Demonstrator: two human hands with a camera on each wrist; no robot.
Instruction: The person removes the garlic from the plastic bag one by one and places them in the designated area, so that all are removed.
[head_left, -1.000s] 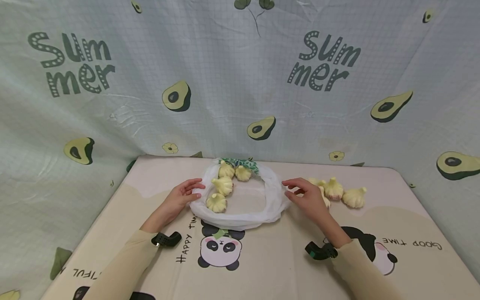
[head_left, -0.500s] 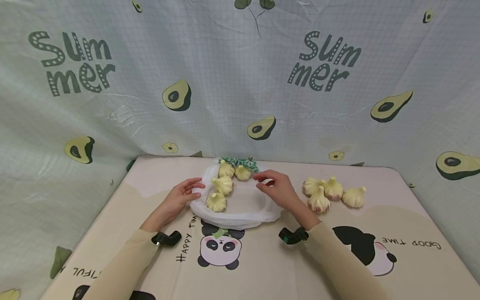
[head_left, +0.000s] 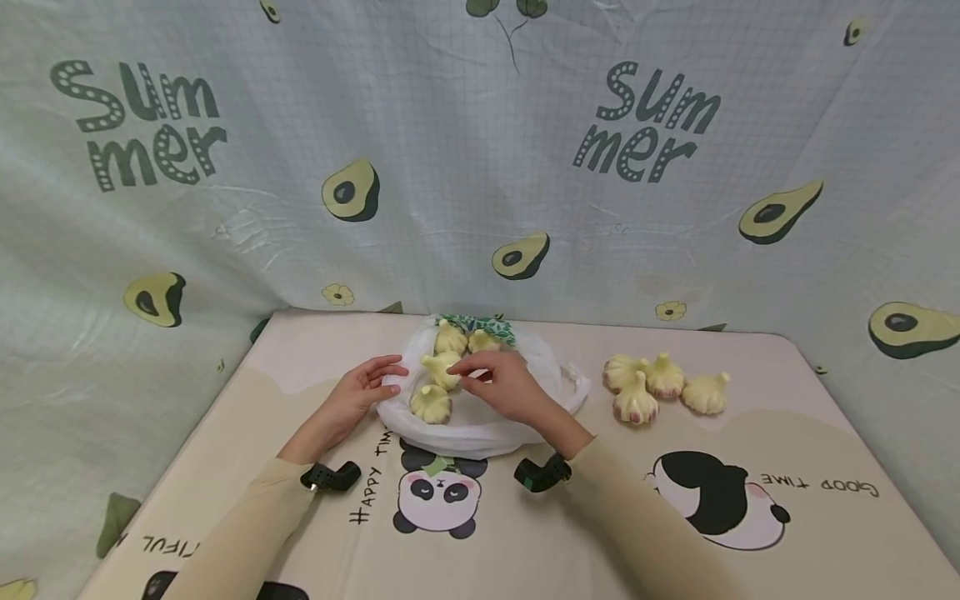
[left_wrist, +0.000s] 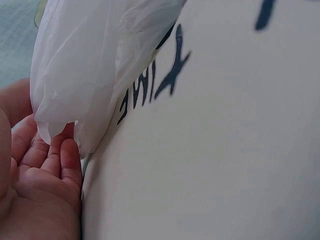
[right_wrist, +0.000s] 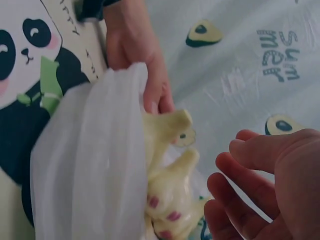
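Several garlic bulbs (head_left: 431, 405) lie inside a white plastic bag (head_left: 480, 437) whose mouth is spread wide on the table. My left hand (head_left: 360, 398) is at the bag's left side, fingers loosely bent; in the left wrist view the plastic (left_wrist: 75, 75) hangs against its fingers. Over the bag's middle is my right hand (head_left: 506, 386), with its fingertips overlapping a bulb in the head view. The right wrist view shows its fingers (right_wrist: 240, 200) loosely bent with nothing between them, beside the bulbs (right_wrist: 172, 195) at the bag's rim.
Several more garlic bulbs (head_left: 635, 400) stand grouped on the table right of the bag. A green-patterned part (head_left: 480, 327) shows at the bag's far edge. The table's printed cover (head_left: 525, 550) reaches back to a hanging avocado-print cloth (head_left: 450, 167).
My right hand has moved left from the bag's right edge to over the bulbs in it. A loop of plastic now sticks out on the bag's right. The left hand stays put.
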